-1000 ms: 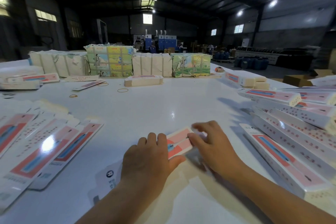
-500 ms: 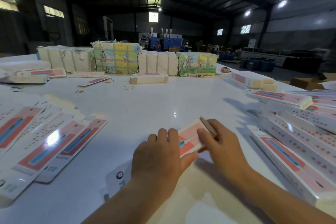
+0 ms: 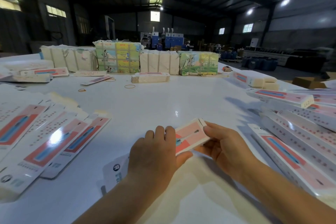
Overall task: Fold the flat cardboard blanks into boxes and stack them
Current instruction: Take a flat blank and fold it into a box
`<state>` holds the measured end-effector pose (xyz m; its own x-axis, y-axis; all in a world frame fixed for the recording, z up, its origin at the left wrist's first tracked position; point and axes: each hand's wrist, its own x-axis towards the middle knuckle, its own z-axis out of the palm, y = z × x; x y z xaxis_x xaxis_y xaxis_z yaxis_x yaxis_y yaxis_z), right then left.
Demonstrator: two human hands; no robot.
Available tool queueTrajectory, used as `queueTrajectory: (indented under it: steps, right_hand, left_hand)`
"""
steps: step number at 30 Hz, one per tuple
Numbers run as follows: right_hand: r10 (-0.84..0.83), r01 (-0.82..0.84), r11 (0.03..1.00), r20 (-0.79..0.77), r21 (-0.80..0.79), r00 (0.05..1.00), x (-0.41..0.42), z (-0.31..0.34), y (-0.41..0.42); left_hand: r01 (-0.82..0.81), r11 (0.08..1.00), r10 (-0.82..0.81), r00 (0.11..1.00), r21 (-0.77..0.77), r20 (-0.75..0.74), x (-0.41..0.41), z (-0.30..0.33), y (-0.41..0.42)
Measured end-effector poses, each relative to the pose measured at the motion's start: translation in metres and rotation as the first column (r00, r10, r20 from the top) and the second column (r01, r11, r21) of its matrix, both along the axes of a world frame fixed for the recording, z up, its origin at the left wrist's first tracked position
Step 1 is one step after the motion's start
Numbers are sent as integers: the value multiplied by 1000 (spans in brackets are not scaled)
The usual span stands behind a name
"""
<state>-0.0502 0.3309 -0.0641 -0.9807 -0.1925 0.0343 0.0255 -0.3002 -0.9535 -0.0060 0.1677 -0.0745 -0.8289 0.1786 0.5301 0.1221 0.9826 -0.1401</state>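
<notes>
A long pink-and-white carton (image 3: 190, 135) lies on the white table (image 3: 163, 100) in front of me, its far end raised into box shape. My left hand (image 3: 156, 152) grips its middle, fingers over the top and thumb under the near edge. My right hand (image 3: 225, 146) holds the far end, fingertips at the end flap and thumb beneath. The carton's near end with a round logo (image 3: 116, 167) sticks out behind my left hand. Flat blanks (image 3: 54, 138) are fanned out at the left. Folded boxes (image 3: 298, 132) lie piled at the right.
Wrapped bundles (image 3: 118, 57) stand in a row along the table's far side, with a short stack of blanks (image 3: 150, 77) before them. Loose rubber bands (image 3: 129, 86) lie mid-table. More cartons (image 3: 43, 72) sit far left and more boxes (image 3: 254, 80) far right. A dim warehouse lies beyond.
The carton's far end has risen from flat into box shape. My right hand has shifted from pressing on top of it to holding its end, thumb now underneath. My left hand keeps its grip.
</notes>
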Motion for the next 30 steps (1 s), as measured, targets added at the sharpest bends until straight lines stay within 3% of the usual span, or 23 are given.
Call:
queueTrajectory:
  steps: [7,15,17,21,24,28,30]
  right_hand:
    - [-31,31,999,-75,11,997,-2,0,1]
    - [-128,211,933,-280,293,952,8,1,-2]
    - [-119,274,881,-382,385,917,11,-2,-3]
    - [-43,500,666,-640,554,767,18,-8,-6]
    - [-61,516,661,-645,546,761,20,-6,-8]
    - [-175,454,742,-511,494,842,13,-2,-6]
    - [-233,490,729,-499,479,835,11,-4,-4]
  left_hand:
    - [3,1000,-2,1000,-4,8,1,-3,-3]
    - [2,1000,-2,998,-6,-56,8,9,1]
    - [5,1000,-6,998,-11,-60,9,9,2]
    - [71,997,-68,989,20,-131,8,5,9]
    - [43,998,-35,988,46,-151,9,5,10]
    - [62,988,-35,982,142,-184,9,10,6]
    - [69,984,-35,978,163,-204,9,11,3]
